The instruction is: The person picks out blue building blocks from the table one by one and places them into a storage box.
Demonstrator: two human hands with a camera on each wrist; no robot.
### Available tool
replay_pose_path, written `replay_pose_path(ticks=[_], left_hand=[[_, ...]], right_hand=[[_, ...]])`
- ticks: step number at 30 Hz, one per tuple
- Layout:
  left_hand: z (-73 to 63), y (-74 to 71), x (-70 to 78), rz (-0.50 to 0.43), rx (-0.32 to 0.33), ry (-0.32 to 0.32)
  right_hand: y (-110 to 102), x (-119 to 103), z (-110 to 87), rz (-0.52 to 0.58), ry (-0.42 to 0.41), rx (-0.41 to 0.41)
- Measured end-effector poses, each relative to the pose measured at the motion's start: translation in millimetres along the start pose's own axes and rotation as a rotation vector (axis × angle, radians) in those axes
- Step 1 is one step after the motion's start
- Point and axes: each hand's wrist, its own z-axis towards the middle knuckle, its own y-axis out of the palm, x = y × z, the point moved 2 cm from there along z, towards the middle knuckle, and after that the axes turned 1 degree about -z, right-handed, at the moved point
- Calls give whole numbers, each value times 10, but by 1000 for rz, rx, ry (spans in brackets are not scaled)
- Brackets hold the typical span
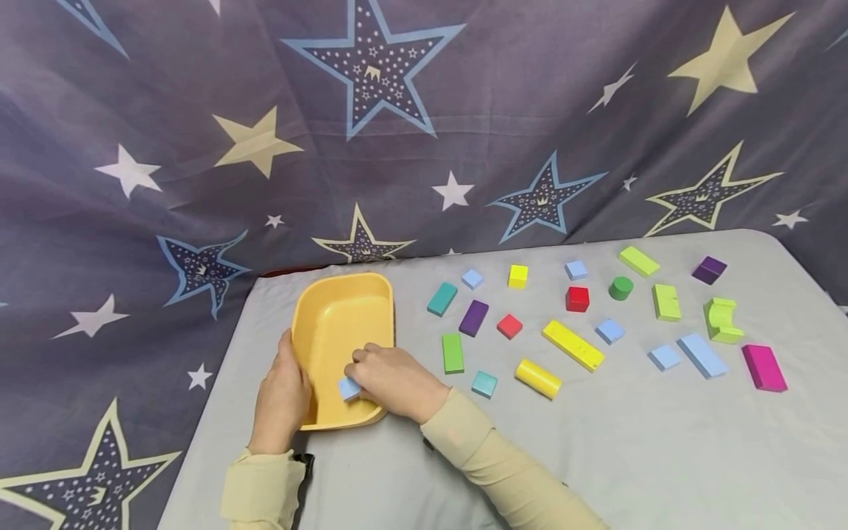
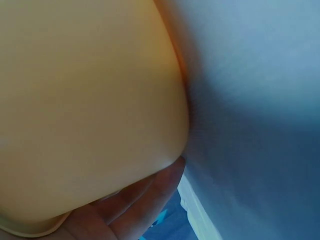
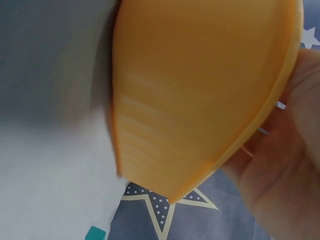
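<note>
A yellow plastic tub (image 1: 344,324) stands at the left of the table, its long side pointing away from me. My left hand (image 1: 283,401) holds it by the left wall; in the left wrist view the fingers (image 2: 145,205) lie along the outside, under the tub's wall (image 2: 95,115). Over the tub's near right part, my right hand (image 1: 395,380) pinches a light blue block (image 1: 349,389). The right wrist view has the tub's outer side (image 3: 190,90) beside the right hand (image 3: 280,165), which reaches over the rim; the block is hidden there.
Toy blocks lie spread to the right of the tub: a green block (image 1: 453,353), a yellow cylinder (image 1: 538,379), a long yellow block (image 1: 573,345), a magenta block (image 1: 765,368) and several more. Behind the grey-covered table (image 1: 596,456) hangs a star-patterned curtain (image 1: 464,88).
</note>
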Motion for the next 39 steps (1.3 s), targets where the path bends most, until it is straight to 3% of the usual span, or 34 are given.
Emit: replay_pose_path(ticks=[12, 39], left_hand=[[-5, -6, 1, -1, 6, -5], [9, 14, 9, -4, 20, 3]], right_hand=[[27, -10, 21, -14, 10, -31], [25, -22, -12, -78, 6, -10]])
